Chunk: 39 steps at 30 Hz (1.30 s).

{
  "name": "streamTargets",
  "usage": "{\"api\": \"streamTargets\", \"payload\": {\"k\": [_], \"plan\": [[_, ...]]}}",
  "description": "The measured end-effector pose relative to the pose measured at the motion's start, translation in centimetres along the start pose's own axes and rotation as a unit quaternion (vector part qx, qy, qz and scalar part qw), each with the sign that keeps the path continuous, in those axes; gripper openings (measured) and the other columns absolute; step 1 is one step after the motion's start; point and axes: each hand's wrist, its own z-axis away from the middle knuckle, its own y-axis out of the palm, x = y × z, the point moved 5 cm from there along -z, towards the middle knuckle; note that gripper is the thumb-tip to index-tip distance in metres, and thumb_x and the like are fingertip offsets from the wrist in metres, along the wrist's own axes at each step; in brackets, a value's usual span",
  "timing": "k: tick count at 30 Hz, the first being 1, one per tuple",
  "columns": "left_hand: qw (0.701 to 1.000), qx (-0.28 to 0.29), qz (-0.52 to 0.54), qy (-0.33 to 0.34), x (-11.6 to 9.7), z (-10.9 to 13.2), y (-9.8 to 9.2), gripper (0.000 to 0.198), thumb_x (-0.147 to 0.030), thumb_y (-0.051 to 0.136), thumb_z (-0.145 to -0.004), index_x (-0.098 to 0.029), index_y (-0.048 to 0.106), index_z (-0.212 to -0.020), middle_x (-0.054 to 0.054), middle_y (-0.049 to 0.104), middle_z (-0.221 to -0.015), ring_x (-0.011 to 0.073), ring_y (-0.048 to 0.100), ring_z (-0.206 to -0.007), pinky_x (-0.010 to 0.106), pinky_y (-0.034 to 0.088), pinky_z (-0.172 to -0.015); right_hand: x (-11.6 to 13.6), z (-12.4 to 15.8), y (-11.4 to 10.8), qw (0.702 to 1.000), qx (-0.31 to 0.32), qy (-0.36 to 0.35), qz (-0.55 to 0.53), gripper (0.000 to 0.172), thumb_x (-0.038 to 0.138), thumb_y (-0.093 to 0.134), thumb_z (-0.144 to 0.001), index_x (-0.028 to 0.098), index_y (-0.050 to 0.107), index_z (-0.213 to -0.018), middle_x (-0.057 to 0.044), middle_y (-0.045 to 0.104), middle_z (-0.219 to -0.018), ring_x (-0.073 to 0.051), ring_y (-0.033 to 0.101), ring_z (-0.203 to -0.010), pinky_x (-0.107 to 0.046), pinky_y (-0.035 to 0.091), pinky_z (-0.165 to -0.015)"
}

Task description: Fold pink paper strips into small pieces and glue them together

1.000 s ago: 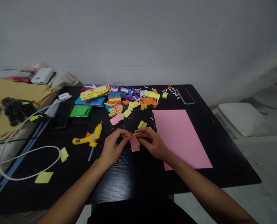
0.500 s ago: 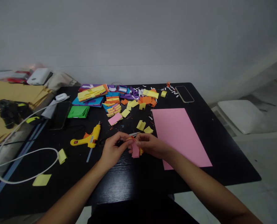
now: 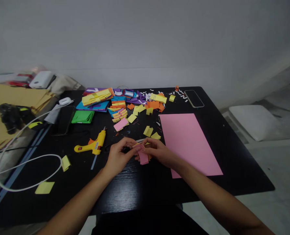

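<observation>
Between my two hands is a small bundle of folded paper strips [image 3: 143, 158], pink on top with yellow and orange edges showing. My left hand [image 3: 120, 156] pinches its upper left side with thumb and fingers. On the other side, my right hand [image 3: 158, 151] has its thumb and fingertips closed on the bundle too. Just behind the hands lies a pair of scissors [image 3: 139, 141], its blades partly visible and its dark handles mostly hidden by my left hand. A pink sheet of paper [image 3: 190, 143] lies flat to the right, under my right forearm.
A yellow glue gun [image 3: 96, 143] lies left of my hands. Folded paper stacks [image 3: 98, 97], a green paper stack [image 3: 82, 117] and yellow paper pieces [image 3: 148, 131] spread behind. A phone [image 3: 194, 99] rests at the back right. A white cable [image 3: 30, 160] loops at the left.
My hands stay in nearly the same place. The pink strips between them have turned slightly and show a little wider at the lower end.
</observation>
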Motion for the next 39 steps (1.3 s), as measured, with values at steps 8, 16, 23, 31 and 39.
{"api": "streamTargets", "payload": {"k": [8,16,23,31,39], "plan": [[0.996,-0.011,-0.081,0.047,-0.3,0.1,-0.4,0.020,-0.041,0.083,-0.090,-0.022,0.079,-0.090,0.001,0.082,-0.081,0.0155,0.077,-0.071,0.025,0.063,-0.070,0.0,0.0,0.3,0.997,-0.037,-0.045,0.049,0.048,0.055,0.090,-0.081,0.022,0.056,-0.085,0.000,0.078,-0.082,-0.020,0.081,-0.077,-0.036,0.064,-0.080],[0.980,-0.194,-0.003,-0.032,0.7,-1.1,-4.1,0.033,-0.051,0.076,-0.093,-0.017,0.075,-0.097,0.007,0.085,-0.090,0.0188,0.079,-0.078,0.031,0.064,-0.075,2.4,0.0,-2.8,0.987,-0.088,-0.074,-0.109,0.032,0.040,0.092,-0.080,0.022,0.067,-0.089,-0.006,0.083,-0.099,-0.022,0.083,-0.090,-0.035,0.070,-0.084],[0.984,-0.167,0.040,-0.057,1.4,-1.4,-4.4,0.035,-0.050,0.072,-0.097,-0.017,0.072,-0.107,-0.004,0.069,-0.055,0.0111,0.059,-0.044,0.022,0.050,-0.051,3.7,-0.2,-7.7,0.966,-0.194,-0.101,-0.140,0.020,0.033,0.082,-0.086,0.024,0.075,-0.103,-0.006,0.082,-0.112,-0.023,0.080,-0.109,-0.034,0.070,-0.094],[0.984,-0.074,-0.142,0.077,0.0,-0.6,-2.4,0.025,-0.037,0.076,-0.095,-0.024,0.079,-0.116,0.011,0.072,-0.140,0.0279,0.070,-0.128,0.046,0.056,-0.110,1.8,-0.1,-1.6,0.992,-0.066,-0.063,-0.085,0.042,0.045,0.093,-0.080,0.022,0.068,-0.105,-0.007,0.084,-0.105,-0.025,0.083,-0.096,-0.047,0.064,-0.102],[0.987,0.019,-0.124,0.105,-0.5,0.0,-0.8,0.013,-0.033,0.076,-0.096,-0.021,0.077,-0.103,0.006,0.078,-0.096,0.0199,0.073,-0.088,0.032,0.060,-0.080,0.4,0.0,0.5,0.998,-0.035,-0.055,0.022,0.046,0.055,0.088,-0.085,0.022,0.057,-0.091,-0.002,0.082,-0.089,-0.021,0.082,-0.085,-0.032,0.061,-0.080]]}}
